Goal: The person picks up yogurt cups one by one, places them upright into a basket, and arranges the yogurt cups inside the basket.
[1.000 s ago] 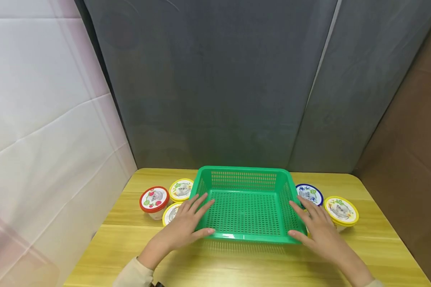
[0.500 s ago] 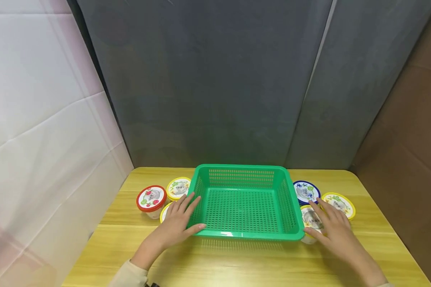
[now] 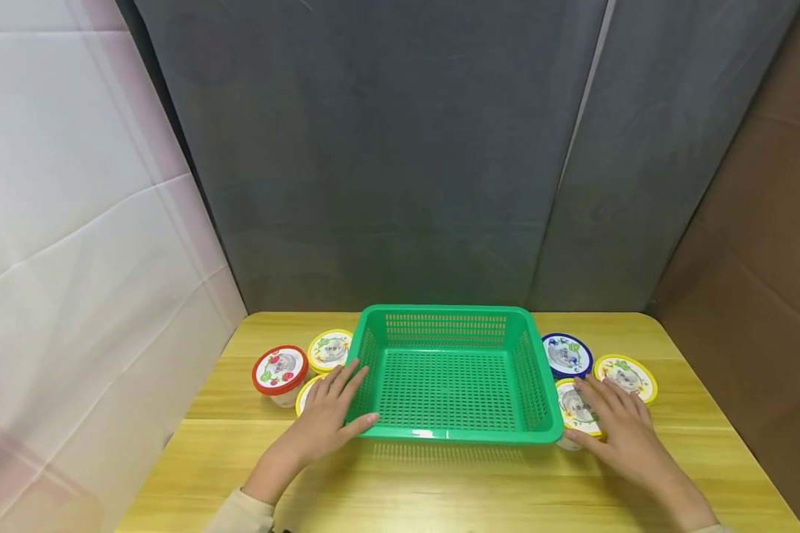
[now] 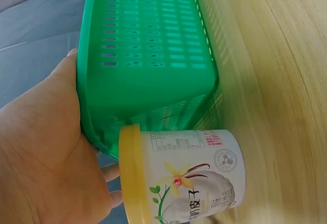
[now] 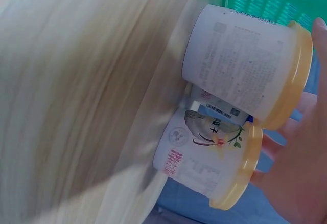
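Note:
A green plastic basket point(image 3: 450, 435) sits on the wooden table, holding nothing. My left hand point(image 3: 327, 414) rests at its left front corner, fingers straight along the rim and thumb on the front edge. Beside that hand is a yellow-lidded cup point(image 4: 194, 175), partly hidden in the head view. My right hand point(image 3: 623, 426) is over another yellow-lidded cup point(image 3: 576, 407) against the basket's right side. Its fingers are loosely spread at the lid and its thumb is near the front; it does not grip the cup.
A red-lidded cup point(image 3: 280, 370) and a yellow-lidded cup point(image 3: 330, 350) stand at the left. A blue-lidded cup point(image 3: 567, 355) and a further yellow-lidded cup point(image 3: 627, 376) are at the right. Dark cloth point(image 3: 373, 163) hangs behind the table point(image 3: 427, 496).
My right hand has moved off the basket's right rim, rightward to the yellow-lidded cup, uncovering its lid. The left hand stays at the basket corner. The view has shifted slightly.

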`<act>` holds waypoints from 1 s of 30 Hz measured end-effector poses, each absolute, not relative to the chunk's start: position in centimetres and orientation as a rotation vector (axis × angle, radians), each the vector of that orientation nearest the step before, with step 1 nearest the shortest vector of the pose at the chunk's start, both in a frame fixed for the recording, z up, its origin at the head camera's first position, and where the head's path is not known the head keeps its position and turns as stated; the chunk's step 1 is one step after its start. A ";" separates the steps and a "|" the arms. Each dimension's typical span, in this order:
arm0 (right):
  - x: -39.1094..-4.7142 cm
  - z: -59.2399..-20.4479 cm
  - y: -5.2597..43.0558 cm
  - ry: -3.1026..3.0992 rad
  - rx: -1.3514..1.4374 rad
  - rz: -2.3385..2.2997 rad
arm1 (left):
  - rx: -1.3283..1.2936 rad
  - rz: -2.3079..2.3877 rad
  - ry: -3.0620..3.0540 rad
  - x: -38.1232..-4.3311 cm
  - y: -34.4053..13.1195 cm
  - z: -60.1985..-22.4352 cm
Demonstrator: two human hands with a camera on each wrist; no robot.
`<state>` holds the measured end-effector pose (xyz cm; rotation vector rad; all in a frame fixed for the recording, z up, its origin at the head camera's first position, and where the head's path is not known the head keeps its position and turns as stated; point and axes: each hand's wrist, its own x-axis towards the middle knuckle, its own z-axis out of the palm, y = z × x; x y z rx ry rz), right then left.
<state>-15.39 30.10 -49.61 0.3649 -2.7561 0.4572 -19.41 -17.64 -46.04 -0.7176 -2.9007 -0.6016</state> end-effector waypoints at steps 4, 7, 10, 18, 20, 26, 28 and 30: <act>-15.4 -49.6 30.1 -2.764 0.355 0.436 | -0.719 -0.621 -2.896 -19.4 -17.7 -46.1; -15.3 -49.6 30.1 -2.770 0.348 0.427 | -0.721 -0.610 -2.901 -19.4 -17.8 -46.1; -15.2 -49.6 30.0 -2.771 0.346 0.423 | -0.722 -0.598 -2.905 -19.4 -17.8 -46.2; -15.3 -49.5 30.0 -2.769 0.334 0.424 | -0.715 -0.609 -2.893 -19.3 -17.8 -46.1; -15.3 -49.4 29.9 -2.769 0.335 0.422 | -0.697 -0.615 -2.899 -19.3 -17.8 -46.1; -15.3 -49.3 29.9 -2.749 0.342 0.414 | -0.699 -0.621 -2.902 -19.3 -17.8 -46.1; -15.4 -49.4 29.9 -2.740 0.339 0.418 | -0.712 -0.619 -2.894 -19.3 -17.7 -46.1; -15.5 -49.4 30.0 -2.727 0.337 0.420 | -0.714 -0.619 -2.888 -19.3 -17.7 -46.0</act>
